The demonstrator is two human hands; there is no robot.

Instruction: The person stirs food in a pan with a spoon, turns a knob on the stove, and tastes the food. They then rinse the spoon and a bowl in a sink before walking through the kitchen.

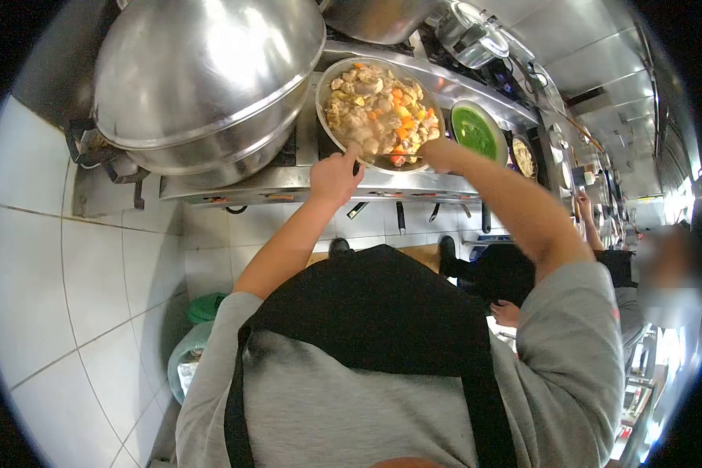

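A wide frying pan sits on the stove in front of me, full of chunky meat stew with carrot and potato pieces. At the pan's near edge, my left hand is closed around its black handle, with one finger reaching to the rim. My right hand is closed at the right side of the rim, over the stew. A thin metal utensil runs from it into the food; the utensil's head is hidden in the stew.
A huge domed steel pot stands close on the left. Right of the stew are a pan of green sauce and a smaller pan of pale food. Pots line the back. A co-worker stands at the right.
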